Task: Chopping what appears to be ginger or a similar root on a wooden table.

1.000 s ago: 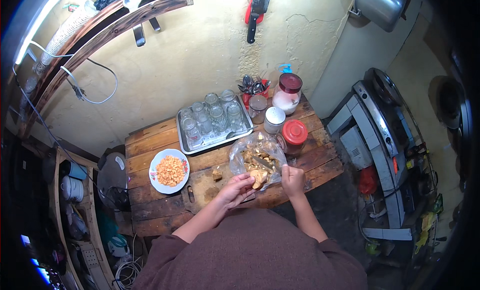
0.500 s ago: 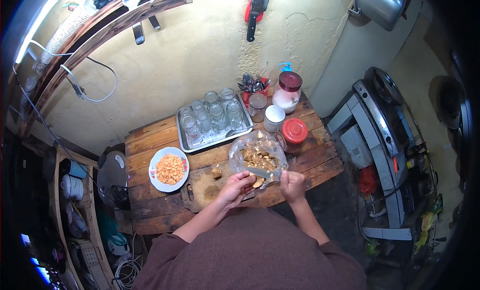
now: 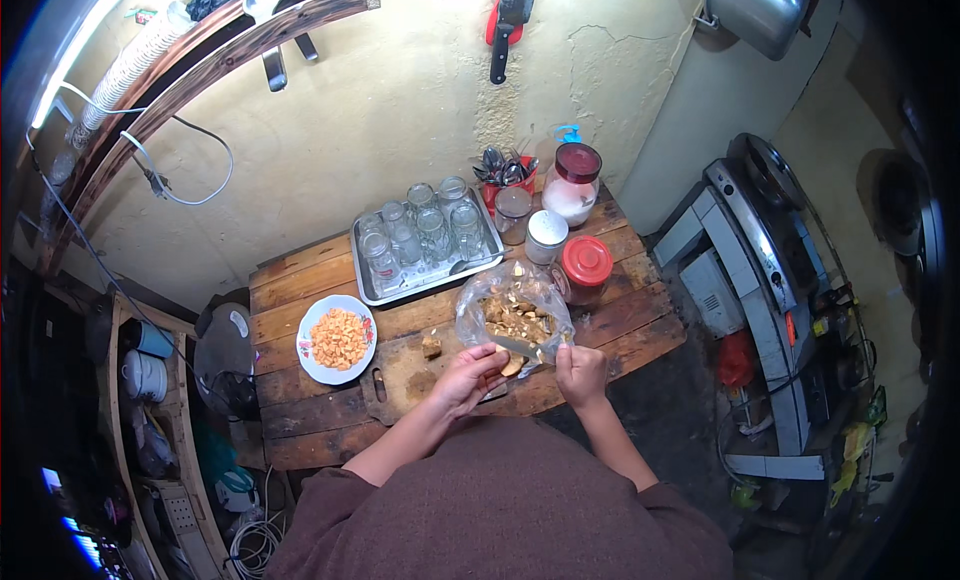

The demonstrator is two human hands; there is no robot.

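Plate [image 3: 337, 338] left of board [image 3: 400, 375], tray [image 3: 425, 245] behind

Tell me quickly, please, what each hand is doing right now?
Left hand: closed on a brown piece at the mouth of the bag.
Right hand: closed, pinching the bag's edge.

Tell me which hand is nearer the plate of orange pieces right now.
Left. The left hand is on the cutting board, just right of the plate but not touching it. The right hand is farther right, at the plastic bag edge.
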